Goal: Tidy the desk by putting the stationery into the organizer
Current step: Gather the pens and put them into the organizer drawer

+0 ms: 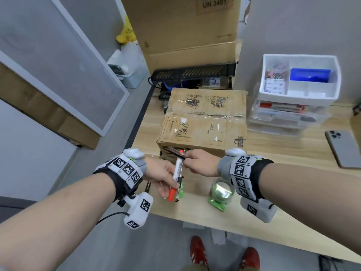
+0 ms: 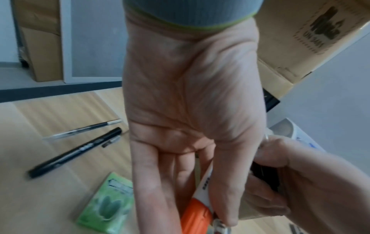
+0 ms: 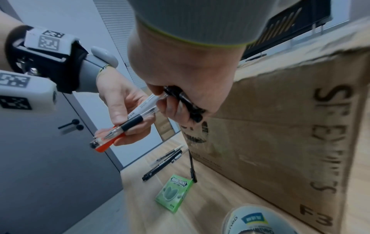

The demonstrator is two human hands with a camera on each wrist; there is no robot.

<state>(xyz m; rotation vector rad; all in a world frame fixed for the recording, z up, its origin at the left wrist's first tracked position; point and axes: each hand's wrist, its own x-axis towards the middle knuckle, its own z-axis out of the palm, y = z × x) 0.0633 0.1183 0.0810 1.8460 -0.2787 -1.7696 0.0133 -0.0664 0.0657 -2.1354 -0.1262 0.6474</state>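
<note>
Right now both hands meet above the front edge of the wooden desk, close to a big cardboard box. The left hand has its fingers and thumb wrapped round a bunch of pens: a white marker with an orange cap and a clear gel pen with a black grip. The orange cap points down toward the person. The right hand is curled tight round a dark, flat thing that sticks out past its fingers; what it is cannot be told. The right fingers touch the top end of the clear pen.

Down on the desk, under the left hand, lie more pens: a black marker and a thin clear pen side by side. A green pack of gum lies near them. A roll of clear tape in a green holder sits just under the right wrist.

The white organizer stands well apart, at the back right of the desk, on top of clear drawers. A blue thing lies in one of its parts. A grey phone lies face down near the right edge.
</note>
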